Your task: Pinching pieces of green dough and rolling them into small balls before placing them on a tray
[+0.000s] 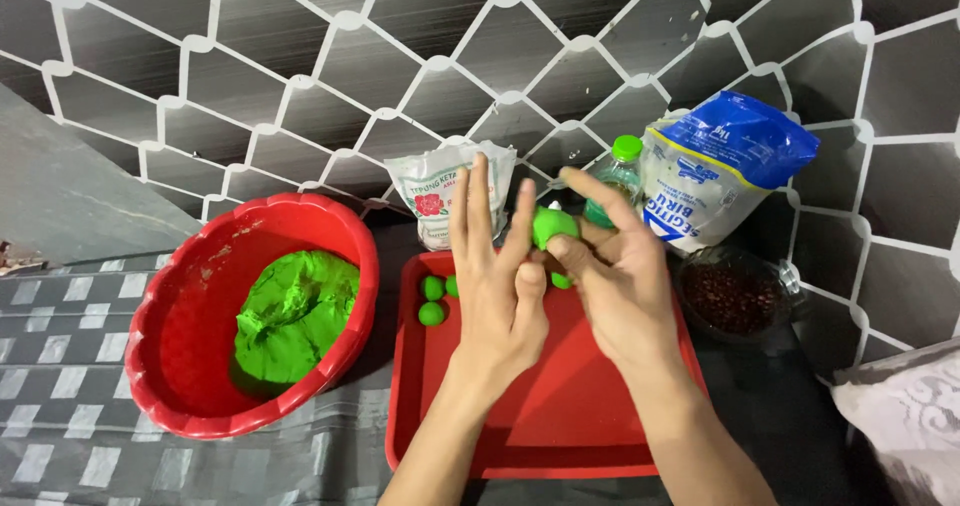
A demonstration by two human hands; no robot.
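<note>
Above the red tray, my left hand and my right hand meet around a small green dough ball. My right hand's fingers grip the ball, and my left hand's open, flat fingers press against its left side. Three finished green balls lie at the tray's far left corner, and another green piece shows between my hands. A big lump of green dough rests in the red basin on the left.
Behind the tray stand a white flour bag, a green-capped bottle and a blue-and-white bag. A glass bowl of dark brown filling sits right of the tray. A checked cloth covers the left surface; a patterned cloth lies at right.
</note>
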